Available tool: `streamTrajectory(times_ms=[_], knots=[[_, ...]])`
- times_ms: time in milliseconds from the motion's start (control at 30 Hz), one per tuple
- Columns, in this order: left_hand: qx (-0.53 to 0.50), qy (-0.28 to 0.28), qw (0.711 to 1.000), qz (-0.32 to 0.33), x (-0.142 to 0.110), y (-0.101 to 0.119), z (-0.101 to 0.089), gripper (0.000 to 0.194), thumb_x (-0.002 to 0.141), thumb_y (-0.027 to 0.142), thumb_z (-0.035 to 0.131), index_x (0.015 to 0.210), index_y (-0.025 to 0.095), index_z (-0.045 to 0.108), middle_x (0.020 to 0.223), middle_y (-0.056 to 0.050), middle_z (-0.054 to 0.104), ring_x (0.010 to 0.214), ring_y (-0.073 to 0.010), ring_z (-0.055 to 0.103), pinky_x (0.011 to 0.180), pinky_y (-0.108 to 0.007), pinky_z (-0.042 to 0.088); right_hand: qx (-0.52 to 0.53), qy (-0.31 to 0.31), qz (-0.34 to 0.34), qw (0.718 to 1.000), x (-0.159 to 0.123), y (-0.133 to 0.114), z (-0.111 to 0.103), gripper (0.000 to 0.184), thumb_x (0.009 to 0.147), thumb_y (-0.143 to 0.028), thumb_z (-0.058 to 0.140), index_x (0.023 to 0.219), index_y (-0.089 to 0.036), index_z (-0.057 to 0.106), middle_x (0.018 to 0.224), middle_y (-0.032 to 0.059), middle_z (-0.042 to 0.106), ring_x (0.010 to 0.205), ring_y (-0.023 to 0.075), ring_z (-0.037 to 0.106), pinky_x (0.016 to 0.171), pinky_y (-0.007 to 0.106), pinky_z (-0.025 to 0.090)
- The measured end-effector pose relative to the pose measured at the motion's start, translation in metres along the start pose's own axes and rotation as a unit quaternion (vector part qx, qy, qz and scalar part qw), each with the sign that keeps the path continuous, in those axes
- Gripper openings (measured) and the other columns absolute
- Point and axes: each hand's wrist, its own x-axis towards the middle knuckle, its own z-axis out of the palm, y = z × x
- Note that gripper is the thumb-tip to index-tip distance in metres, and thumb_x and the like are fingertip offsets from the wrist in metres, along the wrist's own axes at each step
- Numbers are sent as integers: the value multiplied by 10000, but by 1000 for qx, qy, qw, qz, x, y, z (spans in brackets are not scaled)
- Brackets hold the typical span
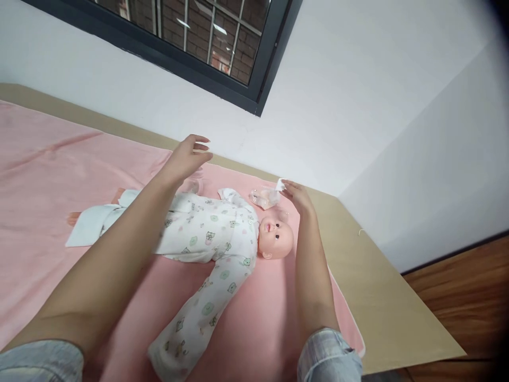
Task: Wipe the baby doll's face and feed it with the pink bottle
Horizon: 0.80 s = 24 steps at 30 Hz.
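A baby doll (275, 237) lies on its back, head to the right, in a white patterned outfit (207, 228) with one long sleeve stretched toward me. My left hand (189, 157) is raised above the far side of the doll's body, fingers apart and holding nothing. Beyond the doll's head, my right hand (299, 197) pinches a small white piece (280, 185) that looks like tissue or cotton. Just left of those fingers sits a clear plastic packet (264, 197), its contents hard to make out. Another clear item (191, 185) is partly hidden below my left hand.
A pink blanket (254, 313) lies under the doll on a tan tabletop (377, 297). White wall (318, 106) rises behind the table, with a dark-framed window (254, 98) in it. Brown wood panelling (465, 286) stands at the right.
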Motion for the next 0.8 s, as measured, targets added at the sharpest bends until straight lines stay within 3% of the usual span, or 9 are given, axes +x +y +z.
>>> streamTrajectory(times_ms=[167,367,467,567,667,800], knots=[[35,30,998,-42,5,-9,-19,469,832,237,667,1273,163,527,1266,-109,559,1049,-241,575,919,-369,457,59,-32,38,997,29,13,9,179,805,-198,644,982,-176,660,1091,55,688,996,158,669,1049,332,532],[96,14,992,-76,16,-33,-32,564,829,251,664,1348,150,467,1300,-134,516,1067,-263,545,975,-445,430,29,-27,134,990,27,40,0,112,816,-163,637,921,-128,654,1049,95,693,904,182,698,986,351,566],[125,-1,988,-91,23,-47,-35,634,794,183,669,1383,161,436,1315,-137,492,1141,-289,501,1020,-491,391,-26,-3,121,992,22,44,-12,213,833,-172,610,1040,-129,637,1066,100,688,821,164,711,924,349,582],[156,-29,982,-101,26,-59,-35,763,727,79,674,1427,176,386,1330,-130,475,1152,-288,495,1027,-483,397,-162,61,60,983,17,45,-24,271,858,-163,505,1097,-122,623,1129,113,671,792,158,705,881,365,583],[194,-66,973,-107,29,-65,-33,884,646,-12,676,1451,167,356,1340,-149,485,1143,-306,519,1014,-477,414,-259,128,3,957,10,53,-32,321,853,-176,437,1103,-118,631,1248,122,619,1058,214,646,1022,409,493],[246,-103,956,-119,31,-68,-28,915,554,-24,714,1403,160,427,1377,-207,480,1202,-388,518,1018,-492,403,-324,172,-1,930,-2,77,-33,465,811,-269,524,1242,-104,580,1360,166,530,1337,293,442,1180,445,286]])
